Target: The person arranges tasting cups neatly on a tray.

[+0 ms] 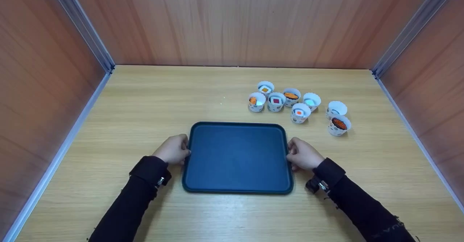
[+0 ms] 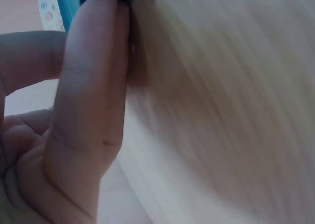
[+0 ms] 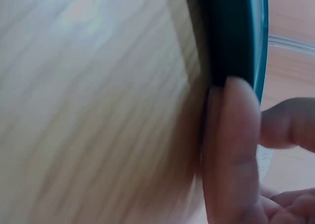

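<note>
A dark teal rectangular tray [image 1: 237,158] lies at the middle of the table, with nothing on its surface. At its left edge my left hand [image 1: 174,150] pinches the rim between thumb and fingers. My right hand [image 1: 303,154] grips the opposite rim the same way, a little below the tray's far right corner. Close up in the right wrist view, a finger [image 3: 238,130] lies along the outer side of the dark rim [image 3: 231,32]. In the left wrist view a finger [image 2: 91,71] presses against the rim too, most of which is out of frame.
Beyond the tray, to the right, stand several small patterned paper cups, among them one with orange pieces [image 1: 256,102] and one with a dark red-brown filling [image 1: 339,125]. Wood-grain panels close in the wooden table [image 1: 163,97] at the back [image 1: 235,24], left and right.
</note>
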Action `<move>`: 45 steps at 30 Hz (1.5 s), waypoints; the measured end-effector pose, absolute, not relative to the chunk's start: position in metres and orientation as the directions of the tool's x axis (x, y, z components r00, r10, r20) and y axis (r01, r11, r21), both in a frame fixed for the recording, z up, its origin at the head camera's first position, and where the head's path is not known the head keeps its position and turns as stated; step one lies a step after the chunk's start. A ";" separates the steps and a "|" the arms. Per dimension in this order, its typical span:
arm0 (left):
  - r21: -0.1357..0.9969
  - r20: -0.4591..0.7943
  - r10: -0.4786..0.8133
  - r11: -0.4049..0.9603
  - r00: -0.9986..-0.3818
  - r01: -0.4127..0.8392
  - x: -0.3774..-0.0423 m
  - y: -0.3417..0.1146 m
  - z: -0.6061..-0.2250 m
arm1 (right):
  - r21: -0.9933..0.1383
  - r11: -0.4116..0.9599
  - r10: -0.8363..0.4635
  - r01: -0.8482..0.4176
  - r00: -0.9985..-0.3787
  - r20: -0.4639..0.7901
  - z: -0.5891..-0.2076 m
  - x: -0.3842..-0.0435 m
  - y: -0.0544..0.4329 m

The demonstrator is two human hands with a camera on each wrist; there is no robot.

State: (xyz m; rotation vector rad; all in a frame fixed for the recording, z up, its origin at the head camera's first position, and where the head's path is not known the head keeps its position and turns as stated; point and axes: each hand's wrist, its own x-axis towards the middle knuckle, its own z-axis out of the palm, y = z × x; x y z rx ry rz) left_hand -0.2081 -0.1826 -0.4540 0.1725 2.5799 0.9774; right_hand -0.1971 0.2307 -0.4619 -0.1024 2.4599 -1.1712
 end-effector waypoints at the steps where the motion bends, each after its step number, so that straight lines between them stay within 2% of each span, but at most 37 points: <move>1: 0.661 -0.299 0.246 0.750 -0.922 -0.014 -0.208 -0.180 -0.454 | -0.756 0.647 -0.239 0.104 -0.913 -0.330 -0.461 -0.197 0.233; 22: 0.696 -0.289 0.249 0.718 -0.924 -0.024 -0.204 -0.135 -0.458 | -0.658 0.743 -0.191 0.123 -0.903 -0.385 -0.454 -0.194 0.271; 31: 0.719 -0.255 0.296 0.694 -0.921 0.024 -0.202 -0.123 -0.461 | -0.689 0.716 -0.210 0.113 -0.906 -0.366 -0.455 -0.188 0.288; 45: 0.749 -0.273 0.263 0.662 -0.925 -0.033 -0.201 -0.120 -0.463 | -0.726 0.672 -0.203 0.145 -0.907 -0.368 -0.458 -0.189 0.296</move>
